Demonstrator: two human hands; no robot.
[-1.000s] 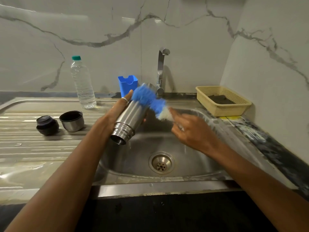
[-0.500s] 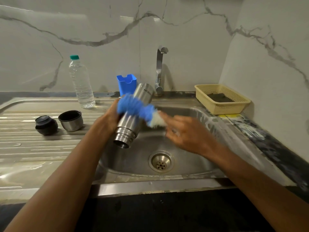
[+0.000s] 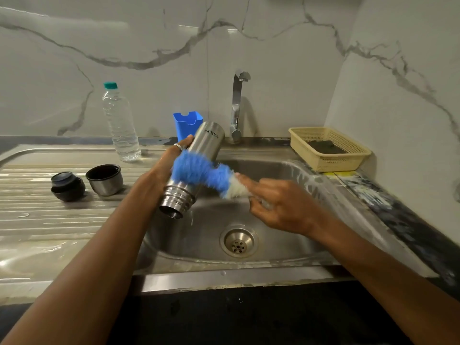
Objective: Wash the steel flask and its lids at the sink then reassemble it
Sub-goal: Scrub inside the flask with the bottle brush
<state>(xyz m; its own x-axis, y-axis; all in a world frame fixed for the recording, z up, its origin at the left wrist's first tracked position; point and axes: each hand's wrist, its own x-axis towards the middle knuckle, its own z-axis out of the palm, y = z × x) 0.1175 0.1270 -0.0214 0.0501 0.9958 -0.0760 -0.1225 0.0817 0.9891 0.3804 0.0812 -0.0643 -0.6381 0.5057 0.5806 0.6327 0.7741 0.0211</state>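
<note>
A clear water bottle (image 3: 121, 125) stands at ten o'clock, a blue holder (image 3: 185, 123) at twelve, a yellow basket (image 3: 344, 162) at two.

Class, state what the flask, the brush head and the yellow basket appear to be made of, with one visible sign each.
Flask: brushed steel, by its soft grey sheen and ridged neck. Brush head: likely synthetic bristles, blue and white, fuzzy edges. Yellow basket: probably plastic, matte, with a moulded lattice wall.

One flask (image 3: 206, 143) and one brush (image 3: 196, 170) are hanging over the sink (image 3: 286, 245); two lids (a dark stopper (image 3: 67, 186), a steel cup (image 3: 105, 181)) are sitting left of it. One bottle (image 3: 122, 125), one blue holder (image 3: 186, 123) and one tap (image 3: 236, 103) are standing behind it, one basket (image 3: 331, 160) right of it.
</note>
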